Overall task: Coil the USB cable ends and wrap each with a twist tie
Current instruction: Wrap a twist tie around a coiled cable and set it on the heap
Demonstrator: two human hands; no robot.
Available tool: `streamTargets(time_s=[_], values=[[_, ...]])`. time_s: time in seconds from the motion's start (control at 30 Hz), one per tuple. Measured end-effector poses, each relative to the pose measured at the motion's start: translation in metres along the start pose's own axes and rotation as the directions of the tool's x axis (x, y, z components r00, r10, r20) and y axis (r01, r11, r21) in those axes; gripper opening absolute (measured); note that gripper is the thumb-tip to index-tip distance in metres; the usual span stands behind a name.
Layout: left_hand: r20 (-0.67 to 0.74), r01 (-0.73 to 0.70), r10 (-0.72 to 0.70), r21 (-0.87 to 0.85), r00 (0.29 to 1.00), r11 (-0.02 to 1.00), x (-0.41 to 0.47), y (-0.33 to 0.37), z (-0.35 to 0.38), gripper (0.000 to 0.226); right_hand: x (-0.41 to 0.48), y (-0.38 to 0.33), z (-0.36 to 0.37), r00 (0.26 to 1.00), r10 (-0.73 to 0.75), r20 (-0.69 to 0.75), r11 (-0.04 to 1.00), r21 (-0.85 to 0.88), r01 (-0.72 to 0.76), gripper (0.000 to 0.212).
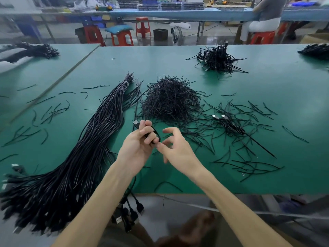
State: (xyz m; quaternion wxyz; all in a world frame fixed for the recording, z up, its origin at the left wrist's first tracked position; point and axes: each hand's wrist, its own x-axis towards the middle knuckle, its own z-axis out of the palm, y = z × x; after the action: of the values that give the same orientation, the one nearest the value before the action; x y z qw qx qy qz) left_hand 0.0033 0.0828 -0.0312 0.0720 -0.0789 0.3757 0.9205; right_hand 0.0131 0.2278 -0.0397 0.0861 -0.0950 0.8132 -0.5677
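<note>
My left hand grips a small coil of black USB cable, its metal plug sticking up past my fingers. My right hand is just to the right, its fingers loosely curled, with a fingertip touching the coil's lower edge; I cannot tell whether it pinches a twist tie. The cable's tail hangs down below my left wrist towards several plugs over the table's front edge. A heap of black twist ties lies just beyond my hands.
A thick bundle of black cables runs along the left of the green table. Two tied cable ends lie at the right among loose ties. A finished pile sits further back. A seated person is at the far bench.
</note>
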Motion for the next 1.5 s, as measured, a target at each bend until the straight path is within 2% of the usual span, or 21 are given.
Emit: streamTargets(time_s=[0.07, 0.17, 0.23, 0.3, 0.4, 0.53, 0.63, 0.8, 0.9, 0.97, 1.07, 1.13, 1.23, 1.3, 1.37, 1.43, 1.5], values=[[0.037, -0.01, 0.01, -0.008, 0.999, 1.0, 0.001, -0.001, -0.001, 0.029, 0.002, -0.002, -0.003, 0.999, 0.031, 0.043, 0.993, 0.11, -0.036, 0.056], [0.071, -0.008, 0.008, -0.01, 0.997, 1.0, 0.001, -0.003, -0.003, 0.029, 0.002, -0.004, -0.007, 0.995, 0.018, 0.097, 0.97, 0.241, -0.041, 0.07], [0.064, 0.015, -0.018, 0.037, 0.998, 0.999, 0.0, -0.008, -0.005, 0.029, 0.0, -0.002, -0.007, 0.993, 0.02, 0.114, 0.952, 0.301, -0.054, 0.074], [0.062, 0.046, -0.056, 0.152, 0.996, 0.987, -0.002, -0.015, -0.006, 0.032, -0.001, 0.0, -0.007, 0.994, 0.018, 0.11, 0.949, 0.311, -0.052, 0.069], [0.094, 0.065, -0.097, 0.302, 0.991, 0.951, -0.004, -0.023, -0.007, 0.033, -0.002, 0.004, -0.007, 0.998, -0.046, 0.053, 0.97, 0.242, 0.032, 0.048], [0.144, 0.087, -0.148, 0.359, 0.978, 0.929, -0.003, -0.015, -0.006, 0.03, -0.006, 0.006, -0.007, 0.998, -0.06, 0.016, 0.995, 0.083, 0.058, 0.047], [0.13, 0.004, -0.083, 0.517, 0.988, 0.856, -0.005, -0.008, -0.004, 0.031, -0.007, 0.005, -0.005, 0.994, -0.103, -0.021, 0.994, -0.035, 0.102, 0.039], [0.037, -0.112, 0.116, 0.659, 0.993, 0.744, -0.013, -0.018, 0.004, 0.034, -0.006, 0.002, -0.001, 0.99, -0.125, -0.068, 0.992, -0.018, 0.124, 0.036], [0.023, -0.144, 0.173, 0.665, 0.985, 0.733, -0.015, -0.022, 0.004, 0.034, -0.006, 0.003, -0.002, 0.996, -0.08, -0.03, 0.992, 0.092, 0.082, 0.037], [0.033, -0.158, 0.182, 0.66, 0.983, 0.735, -0.017, -0.025, 0.003, 0.034, -0.007, 0.004, -0.004, 0.997, -0.076, -0.009, 0.991, 0.106, 0.077, 0.032], [0.065, -0.156, 0.149, 0.649, 0.987, 0.745, -0.018, -0.027, 0.001, 0.033, -0.009, 0.006, -0.006, 0.996, -0.088, -0.023, 0.996, 0.027, 0.088, 0.023], [0.098, -0.128, 0.084, 0.652, 0.992, 0.747, -0.019, -0.027, -0.001, 0.032, -0.011, 0.01, -0.009, 0.997, -0.073, -0.024, 0.997, -0.002, 0.073, 0.024], [0.139, -0.078, -0.024, 0.683, 0.99, 0.726, -0.017, -0.018, -0.005, 0.031, -0.014, 0.015, -0.008, 0.996, -0.082, -0.043, 0.992, -0.097, 0.078, 0.013], [0.17, -0.074, -0.077, 0.734, 0.982, 0.675, -0.017, -0.01, -0.006, 0.03, -0.016, 0.016, -0.005, 0.994, -0.1, -0.049, 0.983, -0.157, 0.091, 0.018], [0.197, -0.094, -0.099, 0.778, 0.975, 0.621, -0.019, -0.005, -0.005, 0.029, -0.016, 0.017, -0.001, 0.99, -0.135, -0.043, 0.969, -0.217, 0.122, 0.035], [0.216, -0.142, -0.061, 0.806, 0.975, 0.575, -0.021, -0.002, -0.005, 0.029, -0.014, 0.016, 0.0, 0.986, -0.163, -0.042, 0.955, -0.256, 0.147, 0.044], [0.226, -0.195, 0.006, 0.828, 0.974, 0.525, -0.022, -0.001, -0.002, 0.028, -0.013, 0.013, 0.0, 0.982, -0.181, -0.052, 0.956, -0.242, 0.163, 0.037]])
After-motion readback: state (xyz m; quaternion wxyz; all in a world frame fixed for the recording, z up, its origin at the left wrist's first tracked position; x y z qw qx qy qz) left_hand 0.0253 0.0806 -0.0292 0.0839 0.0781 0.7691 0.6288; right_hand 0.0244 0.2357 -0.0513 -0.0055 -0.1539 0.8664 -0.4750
